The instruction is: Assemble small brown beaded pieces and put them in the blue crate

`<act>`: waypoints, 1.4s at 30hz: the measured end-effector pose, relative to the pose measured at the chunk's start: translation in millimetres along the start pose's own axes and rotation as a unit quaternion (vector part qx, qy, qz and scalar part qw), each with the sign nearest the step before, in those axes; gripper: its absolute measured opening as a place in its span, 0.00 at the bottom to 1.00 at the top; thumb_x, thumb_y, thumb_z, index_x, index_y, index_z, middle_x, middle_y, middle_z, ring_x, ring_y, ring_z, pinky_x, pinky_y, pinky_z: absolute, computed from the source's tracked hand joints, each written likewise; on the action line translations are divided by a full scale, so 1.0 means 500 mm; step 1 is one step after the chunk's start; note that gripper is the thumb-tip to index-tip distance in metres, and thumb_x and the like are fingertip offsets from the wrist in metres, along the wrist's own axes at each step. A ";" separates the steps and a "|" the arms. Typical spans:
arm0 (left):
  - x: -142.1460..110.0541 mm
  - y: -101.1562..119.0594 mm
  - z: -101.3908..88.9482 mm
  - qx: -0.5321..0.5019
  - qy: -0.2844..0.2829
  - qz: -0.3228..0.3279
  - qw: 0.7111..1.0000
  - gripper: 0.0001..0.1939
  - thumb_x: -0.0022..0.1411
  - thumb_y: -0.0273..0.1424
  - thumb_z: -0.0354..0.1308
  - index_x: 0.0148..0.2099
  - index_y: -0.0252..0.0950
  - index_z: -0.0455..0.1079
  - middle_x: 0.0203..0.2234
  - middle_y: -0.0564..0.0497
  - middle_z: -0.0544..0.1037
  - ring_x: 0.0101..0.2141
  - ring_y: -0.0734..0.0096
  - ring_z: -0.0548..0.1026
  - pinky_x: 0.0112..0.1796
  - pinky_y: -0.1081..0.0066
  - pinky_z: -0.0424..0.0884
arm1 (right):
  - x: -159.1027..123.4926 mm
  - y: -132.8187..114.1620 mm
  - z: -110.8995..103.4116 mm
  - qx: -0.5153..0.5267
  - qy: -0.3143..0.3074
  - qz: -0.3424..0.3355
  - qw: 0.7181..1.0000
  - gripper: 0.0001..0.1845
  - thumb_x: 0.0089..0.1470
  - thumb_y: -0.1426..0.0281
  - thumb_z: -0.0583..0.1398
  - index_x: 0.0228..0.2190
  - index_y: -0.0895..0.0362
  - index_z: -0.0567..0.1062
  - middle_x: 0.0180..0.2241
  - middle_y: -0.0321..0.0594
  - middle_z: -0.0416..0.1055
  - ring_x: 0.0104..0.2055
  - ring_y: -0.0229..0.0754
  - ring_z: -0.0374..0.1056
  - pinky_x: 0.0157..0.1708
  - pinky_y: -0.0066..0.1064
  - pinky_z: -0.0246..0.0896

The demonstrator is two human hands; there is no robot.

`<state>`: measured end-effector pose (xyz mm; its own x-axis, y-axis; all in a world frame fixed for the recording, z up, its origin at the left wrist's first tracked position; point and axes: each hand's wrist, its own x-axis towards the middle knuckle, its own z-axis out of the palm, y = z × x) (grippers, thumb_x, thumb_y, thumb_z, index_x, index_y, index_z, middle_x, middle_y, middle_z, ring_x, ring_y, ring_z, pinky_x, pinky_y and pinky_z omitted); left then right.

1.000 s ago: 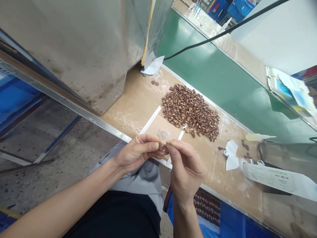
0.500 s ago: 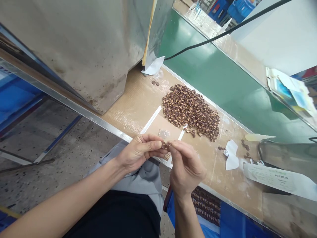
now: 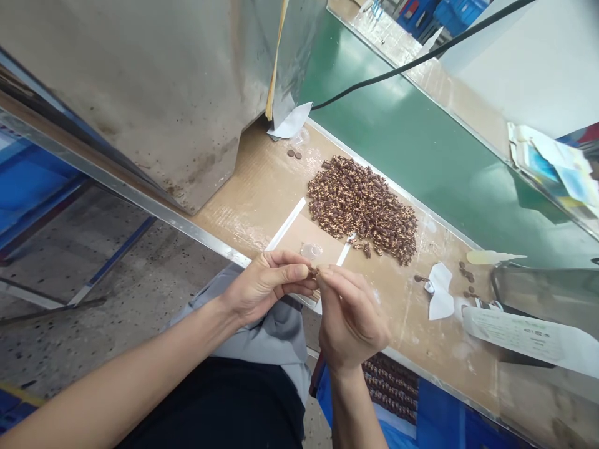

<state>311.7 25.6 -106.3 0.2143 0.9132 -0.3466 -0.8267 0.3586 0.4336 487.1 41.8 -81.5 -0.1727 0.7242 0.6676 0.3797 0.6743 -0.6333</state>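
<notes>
In front of my body, just over the table's near edge, my two hands meet fingertip to fingertip. My left hand [image 3: 269, 285] is closed in a pinch of thumb and forefinger on a small brown part [image 3: 313, 272], mostly covered by the fingers. From the other side, my right hand [image 3: 352, 315] pinches at the same spot; its fingertips hide whatever they grip. Behind the fingertips lies a small clear round plastic piece [image 3: 310, 251], inside a white-taped area of the tabletop. Beyond it is a heap of small brown parts with gold-coloured bits [image 3: 362, 209].
A large metal housing [image 3: 154, 93] stands at the left. Two brown discs [image 3: 294, 154] lie near a folded paper [image 3: 292, 121]. At right are a white scrap [image 3: 440, 290], a pale pointed tube [image 3: 496, 257] and a printed strip [image 3: 528, 340]. Below, a blue crate [image 3: 435, 405] holds rows of brown parts.
Both hands stay together in nearly the same place, with only a slight shift of the right fingers. The camera view has moved a little.
</notes>
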 end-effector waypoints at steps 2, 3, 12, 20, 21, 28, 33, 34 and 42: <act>0.000 -0.002 0.000 0.007 0.002 0.004 1.000 0.18 0.55 0.36 0.94 0.41 0.34 0.92 0.34 0.45 0.93 0.33 0.66 0.92 0.42 0.73 0.90 | -0.002 0.004 -0.002 0.006 -0.001 -0.003 1.000 0.21 0.72 0.84 0.72 0.55 0.47 0.90 0.49 0.39 0.91 0.47 0.48 0.89 0.48 0.41 0.88; 0.001 -0.002 0.000 0.010 0.002 0.007 1.000 0.18 0.56 0.36 0.93 0.42 0.34 0.92 0.35 0.45 0.93 0.33 0.66 0.92 0.42 0.73 0.90 | -0.002 0.006 -0.002 0.014 -0.002 0.006 1.000 0.21 0.72 0.84 0.72 0.55 0.47 0.90 0.49 0.39 0.91 0.48 0.48 0.89 0.49 0.41 0.88; 0.001 -0.002 0.001 0.035 -0.021 0.026 0.999 0.21 0.64 0.42 0.89 0.50 0.33 0.92 0.41 0.41 0.95 0.37 0.63 0.94 0.45 0.72 0.91 | -0.011 -0.009 -0.013 0.101 0.030 0.220 0.970 0.04 0.74 0.70 0.74 0.46 0.50 0.92 0.44 0.40 0.90 0.46 0.48 0.88 0.48 0.39 0.88; 0.002 0.012 -0.004 0.042 -0.019 0.035 0.998 0.21 0.68 0.45 0.85 0.48 0.32 0.91 0.35 0.43 0.92 0.32 0.66 0.90 0.37 0.73 0.90 | -0.034 0.142 -0.222 -0.183 0.115 0.110 0.970 0.05 0.74 0.67 0.75 0.49 0.53 0.92 0.44 0.43 0.91 0.45 0.50 0.89 0.51 0.42 0.85; 0.002 0.014 -0.004 0.047 -0.017 0.032 0.998 0.21 0.68 0.45 0.86 0.47 0.32 0.91 0.34 0.43 0.91 0.31 0.65 0.90 0.37 0.73 0.90 | -0.042 0.166 -0.252 -0.232 0.104 0.090 0.963 0.05 0.75 0.66 0.75 0.49 0.54 0.92 0.44 0.43 0.92 0.45 0.50 0.89 0.52 0.42 0.84; 0.002 0.024 -0.001 0.078 0.004 0.021 0.997 0.21 0.65 0.45 0.87 0.47 0.32 0.92 0.33 0.42 0.90 0.29 0.64 0.88 0.34 0.71 0.89 | -0.098 0.245 -0.309 -0.312 0.043 0.072 0.946 0.11 0.80 0.63 0.70 0.48 0.55 0.92 0.45 0.46 0.92 0.46 0.50 0.90 0.52 0.41 0.86; 0.002 0.029 0.009 0.097 0.025 0.013 0.995 0.20 0.63 0.45 0.88 0.44 0.34 0.93 0.31 0.44 0.89 0.27 0.63 0.86 0.32 0.69 0.89 | -0.108 0.254 -0.298 -0.309 0.044 0.076 0.947 0.09 0.80 0.66 0.70 0.49 0.55 0.92 0.46 0.45 0.92 0.47 0.49 0.91 0.52 0.39 0.87; 0.003 0.029 0.012 0.099 0.027 0.013 0.995 0.20 0.62 0.45 0.88 0.44 0.35 0.93 0.31 0.44 0.89 0.27 0.63 0.86 0.32 0.69 0.89 | -0.109 0.255 -0.299 -0.310 0.044 0.080 0.946 0.09 0.80 0.66 0.70 0.49 0.55 0.92 0.46 0.45 0.93 0.47 0.49 0.91 0.52 0.39 0.87; 0.009 0.034 0.010 0.124 0.014 0.022 0.992 0.18 0.62 0.46 0.89 0.44 0.39 0.94 0.30 0.46 0.89 0.26 0.65 0.86 0.31 0.72 0.88 | -0.104 0.263 -0.303 -0.299 0.052 0.101 0.947 0.09 0.80 0.67 0.69 0.48 0.55 0.92 0.46 0.44 0.93 0.47 0.48 0.91 0.53 0.39 0.88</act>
<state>301.3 36.8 -96.6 0.1634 0.9244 -0.3446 -0.6810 0.3584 0.6386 683.8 70.7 -140.0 0.0359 0.7906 0.6113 0.8482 0.2994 -0.4370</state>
